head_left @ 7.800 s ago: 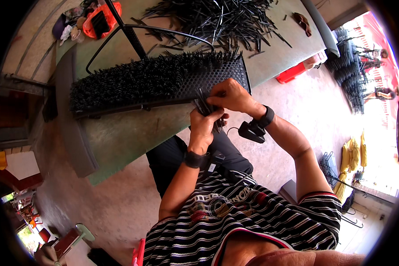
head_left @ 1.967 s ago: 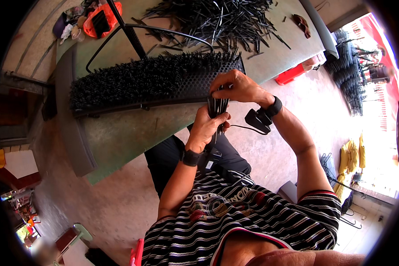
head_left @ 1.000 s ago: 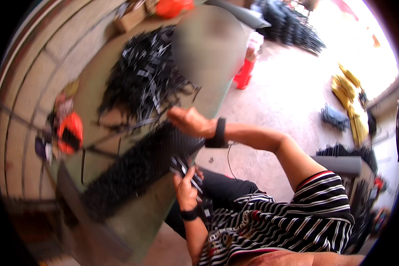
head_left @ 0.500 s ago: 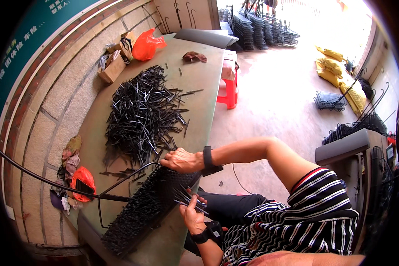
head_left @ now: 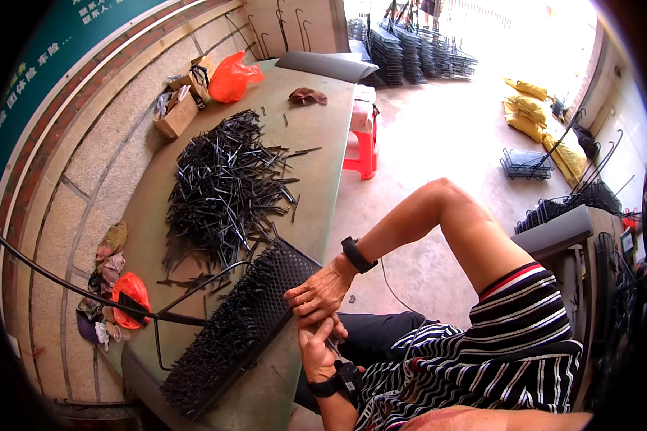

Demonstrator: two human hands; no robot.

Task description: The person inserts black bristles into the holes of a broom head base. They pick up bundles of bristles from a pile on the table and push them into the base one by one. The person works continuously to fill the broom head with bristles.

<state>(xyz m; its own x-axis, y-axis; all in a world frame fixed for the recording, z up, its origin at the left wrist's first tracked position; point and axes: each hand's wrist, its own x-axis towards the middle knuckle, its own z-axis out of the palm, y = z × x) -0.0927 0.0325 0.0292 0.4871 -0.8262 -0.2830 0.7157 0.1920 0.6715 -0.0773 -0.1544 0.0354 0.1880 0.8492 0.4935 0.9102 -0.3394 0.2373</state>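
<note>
My right hand (head_left: 322, 291) bends over my left hand (head_left: 318, 353), and their fingers meet beside a black holder (head_left: 300, 270) with a honeycomb of holes. My left hand is closed, thumb up, around thin black strips that the right hand mostly covers. The fingers of my right hand are curled together at the left fingertips; whatever they pinch is hidden. Many black strips (head_left: 219, 334) stand upright in the holder, with bare holes along the side near my right hand. A heap of loose black strips (head_left: 226, 183) lies on the table beyond.
A bent black metal rod (head_left: 182, 318) crosses above the holder. On the table (head_left: 316, 215) are a red plastic bag (head_left: 231, 77), a cardboard box (head_left: 177, 115) and a brown cloth (head_left: 308, 96). Beyond the table edge is a red stool (head_left: 366, 151). Wire racks (head_left: 528, 164) lie on the floor.
My right hand has moved from the holder's far edge toward me and onto my left hand. The strips fanned out in my left hand are now mostly covered.
</note>
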